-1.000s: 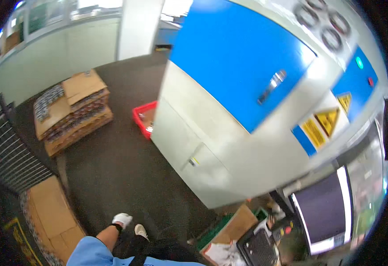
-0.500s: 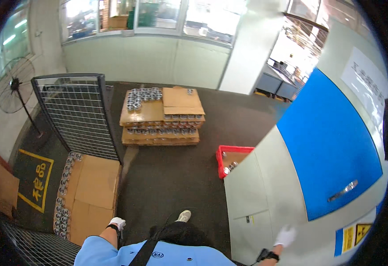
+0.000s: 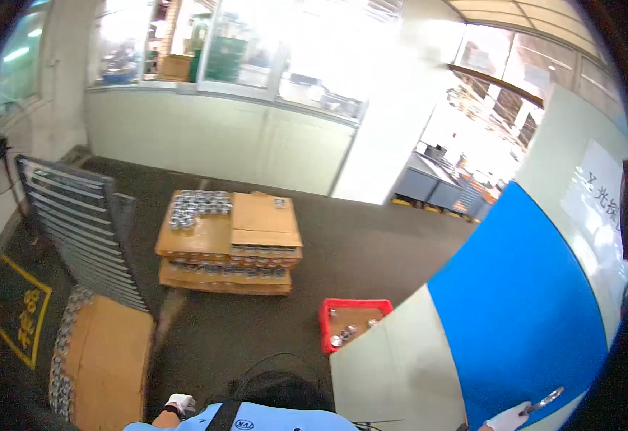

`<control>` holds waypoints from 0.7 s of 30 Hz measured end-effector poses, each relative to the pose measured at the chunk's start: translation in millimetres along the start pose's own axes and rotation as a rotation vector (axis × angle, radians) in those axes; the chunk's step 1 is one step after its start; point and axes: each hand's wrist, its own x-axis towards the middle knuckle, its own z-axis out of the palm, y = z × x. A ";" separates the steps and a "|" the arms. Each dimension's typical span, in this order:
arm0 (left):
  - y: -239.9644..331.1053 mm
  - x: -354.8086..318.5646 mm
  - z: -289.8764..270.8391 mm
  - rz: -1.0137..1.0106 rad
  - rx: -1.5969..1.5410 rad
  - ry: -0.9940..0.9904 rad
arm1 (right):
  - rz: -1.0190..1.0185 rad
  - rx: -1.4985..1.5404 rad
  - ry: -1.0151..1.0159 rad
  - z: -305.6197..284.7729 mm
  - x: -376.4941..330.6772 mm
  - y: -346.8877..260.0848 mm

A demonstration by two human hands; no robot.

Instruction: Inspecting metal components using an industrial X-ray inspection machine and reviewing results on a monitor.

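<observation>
right hand gloved, grip clenched on metal handle, long axis slanting up-right | left hand grip unclear | red crate near

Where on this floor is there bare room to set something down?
The dark floor is bare between the stacked pallet, the red crate and the far wall. It is crowded at the left, around the wire cage and flat cardboard.

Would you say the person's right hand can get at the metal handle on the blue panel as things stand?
Probably yes: the right hand, in a white glove, is right beside the metal handle on the blue panel, with nothing between them.
</observation>
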 end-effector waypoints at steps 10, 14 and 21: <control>187.3 179.6 -140.1 -0.058 -0.230 -0.183 | -0.076 -0.328 -0.196 67.5 190.6 36.5; 222.1 220.9 -189.9 -0.166 -0.475 -0.209 | 0.017 -0.332 -0.113 74.6 177.8 14.3; 256.5 269.2 -229.3 0.070 0.578 -0.139 | 0.129 -0.318 -0.131 80.3 150.2 -25.4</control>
